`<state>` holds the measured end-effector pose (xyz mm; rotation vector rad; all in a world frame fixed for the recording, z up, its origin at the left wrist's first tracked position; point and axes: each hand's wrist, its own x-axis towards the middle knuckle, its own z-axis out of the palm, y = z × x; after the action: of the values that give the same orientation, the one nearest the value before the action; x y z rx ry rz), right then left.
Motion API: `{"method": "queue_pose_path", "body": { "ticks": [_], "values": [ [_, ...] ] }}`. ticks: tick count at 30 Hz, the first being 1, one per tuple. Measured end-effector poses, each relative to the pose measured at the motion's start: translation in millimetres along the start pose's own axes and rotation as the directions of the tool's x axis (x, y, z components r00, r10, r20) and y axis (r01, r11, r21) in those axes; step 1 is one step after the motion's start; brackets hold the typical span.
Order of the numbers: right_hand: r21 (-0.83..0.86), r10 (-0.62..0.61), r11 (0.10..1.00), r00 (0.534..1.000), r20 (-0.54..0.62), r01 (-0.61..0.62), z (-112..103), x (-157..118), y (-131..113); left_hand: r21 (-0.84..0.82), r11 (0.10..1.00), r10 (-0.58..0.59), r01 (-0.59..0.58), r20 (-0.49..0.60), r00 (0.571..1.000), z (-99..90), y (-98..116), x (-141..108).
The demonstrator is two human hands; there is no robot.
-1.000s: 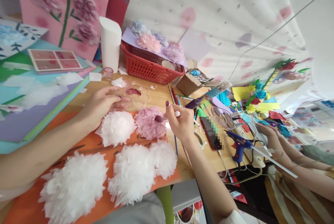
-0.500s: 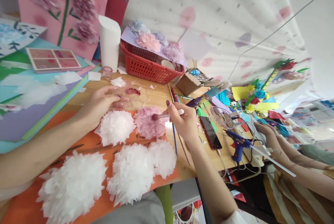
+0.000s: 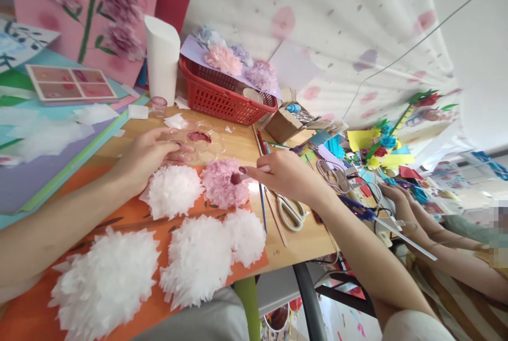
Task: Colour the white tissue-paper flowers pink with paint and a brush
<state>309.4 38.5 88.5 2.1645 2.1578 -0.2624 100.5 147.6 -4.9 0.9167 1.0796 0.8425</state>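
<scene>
My right hand (image 3: 288, 176) grips a soft brush, its dark pink bristles (image 3: 236, 178) against the right side of a pink-tinted paper flower (image 3: 218, 182). Most of the handle is hidden by the fingers. My left hand (image 3: 148, 158) lies with fingers stretched out at the edge of a clear plastic tray (image 3: 216, 145). Dark pink powder (image 3: 199, 137) sits in that tray. Below the left hand is a white paper flower (image 3: 174, 190). Several more white flowers (image 3: 198, 261) rest on the orange sheet (image 3: 159, 230).
A red basket (image 3: 226, 98) holding paper flowers stands at the back beside a white cylinder (image 3: 162, 60). White-handled scissors (image 3: 291, 213) and pencils (image 3: 262, 208) lie right of the flowers. Further right are a glue gun (image 3: 357, 208) and another person's arms (image 3: 413, 224).
My right hand has turned over further and shifted slightly right, moving the brush to the pink flower's right side. Scissors now show beneath it, while the phone is covered. The left hand stays by the tray.
</scene>
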Motion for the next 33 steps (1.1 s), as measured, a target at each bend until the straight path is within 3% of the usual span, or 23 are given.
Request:
{"method": "queue_pose_path", "body": {
  "ticks": [6, 9, 11, 13, 22, 25, 30, 33],
  "values": [
    [0.099, -0.276, 0.959, 0.954, 0.113, 0.266, -9, 6, 5, -0.007, 1.0, 0.002, -0.002, -0.002, 1.0, 1.3, 0, 0],
    [-0.085, -0.176, 0.978, 0.971, 0.159, 0.191, -10, 8, -1, -0.003, 1.0, -0.007, 0.007, -0.005, 1.0, 2.1, 0, -1],
    [-0.291, -0.049, 0.952, 0.986, 0.16, 0.095, -9, 9, -7, 0.008, 1.0, -0.014, 0.014, -0.002, 1.0, 2.5, 1, -1],
    [-0.392, -0.023, 0.916, 0.985, 0.17, 0.089, -8, 11, -11, 0.015, 1.0, -0.014, 0.013, 0.006, 1.0, 2.5, 3, -2],
    [-0.129, -0.311, 0.936, 0.94, 0.141, 0.329, -5, 9, -2, 0.021, 1.0, -0.006, 0.006, 0.018, 1.0, -0.3, -1, 1],
    [-0.122, -0.274, 0.949, 0.951, 0.145, 0.292, -6, 9, -4, 0.012, 1.0, 0.002, -0.003, 0.015, 1.0, 0.3, -1, 1],
    [-0.358, -0.104, 0.919, 0.976, 0.192, 0.169, -7, 10, -11, 0.005, 1.0, 0.002, -0.002, 0.014, 1.0, 0.4, 0, 0],
    [-0.343, -0.177, 0.911, 0.968, 0.176, 0.229, -3, 11, -9, 0.024, 1.0, 0.003, -0.003, 0.009, 1.0, -0.3, -1, 1]
  ]
}}
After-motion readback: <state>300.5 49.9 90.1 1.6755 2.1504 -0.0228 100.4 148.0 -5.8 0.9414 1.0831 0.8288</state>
